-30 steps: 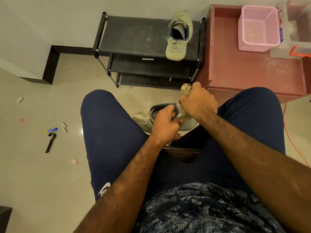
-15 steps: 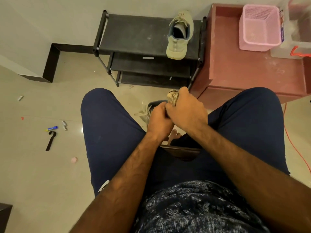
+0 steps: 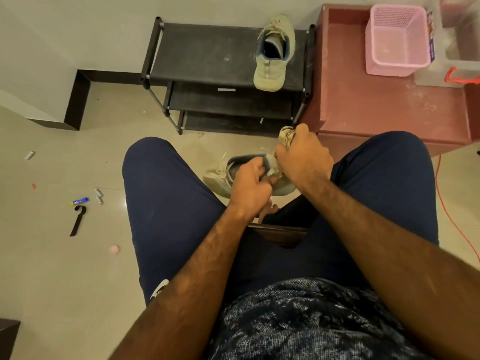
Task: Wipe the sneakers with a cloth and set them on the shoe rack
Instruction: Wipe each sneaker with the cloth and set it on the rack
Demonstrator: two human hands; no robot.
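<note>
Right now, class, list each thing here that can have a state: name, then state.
First sneaker: upright on the top shelf of the shoe rack.
Second sneaker: held between the knees, not yet racked.
Cloth: bunched, against the second sneaker's heel.
Left hand: grips the second sneaker.
Right hand: grips the cloth.
Pink basket: upright.

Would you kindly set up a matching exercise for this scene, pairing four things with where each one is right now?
Things:
1. cloth
2. far sneaker
3. pink basket
4. near sneaker

Places:
A. on the red cabinet
B. gripped by the left hand
C. on the top shelf of the shoe rack
D. bunched in the right hand

Pairs: 1-D, 2-C, 3-A, 4-B
</note>
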